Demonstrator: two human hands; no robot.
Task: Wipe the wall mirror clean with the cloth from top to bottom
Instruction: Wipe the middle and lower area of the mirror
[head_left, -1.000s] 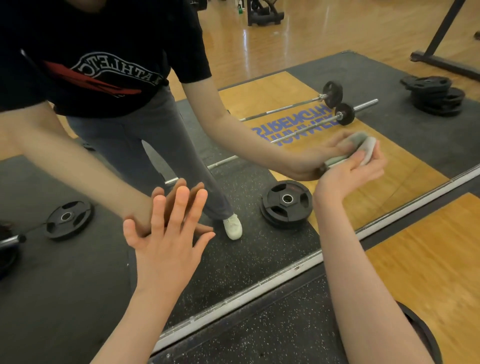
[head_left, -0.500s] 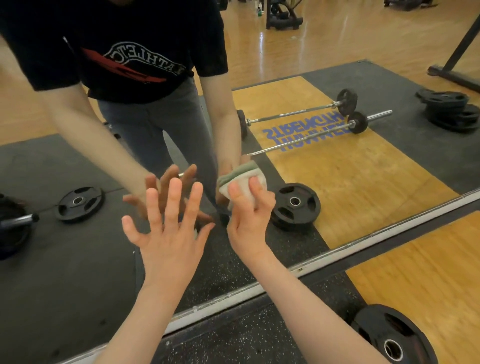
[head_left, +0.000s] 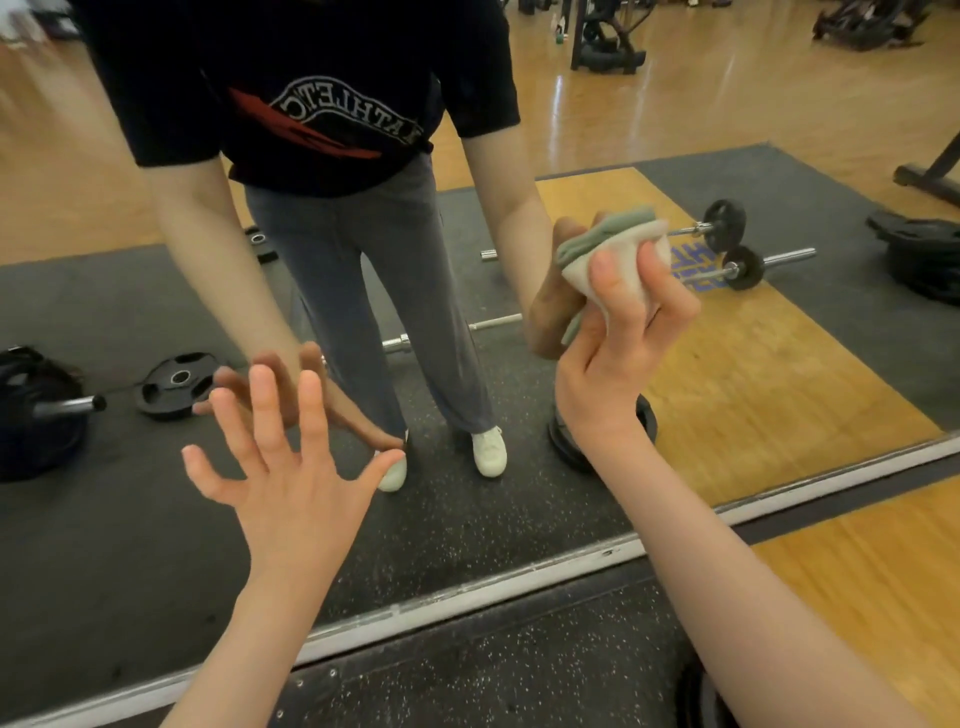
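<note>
Head view, right hand: your right hand (head_left: 618, 332) clenches the folded cloth (head_left: 613, 254), thumb on the near face and fingers curled behind, pressing its far edge to the glass.

Head view, cloth: white with a grey-green fold, bunched into a wad right of centre, at about the height of your reflected forearm.

Head view, left hand: your left hand (head_left: 291, 457) is released, fingers spread and straight, holding nothing. The fingertips meet their own reflection, so you appear to be bracing on the wall mirror (head_left: 130, 545).

Head view, mirror: it fills the far and middle of the view; its pale bottom frame (head_left: 467, 592) runs from near left up to far right, just above the speckled rubber floor (head_left: 493, 670).

Head view, reflections: a barbell (head_left: 727, 265), a loose weight plate (head_left: 176, 384) at left and a wooden platform show in the glass.

Progress, as a judgement: you look to be working the lower band, so the pass is probably well along.

Risk, bracing palm: bare fingers on the glass will likely leave prints on the left part, needing another wipe.

Risk, bunched cloth: a tight wad touches only a narrow strip, so you could leave streaks or miss patches.

Risk, bottom edge: the strip just above the frame is easy to skip.

Risk, footing: a dark plate edge (head_left: 701, 696) lies near right, close to your arm; stepping sideways could catch it.
</note>
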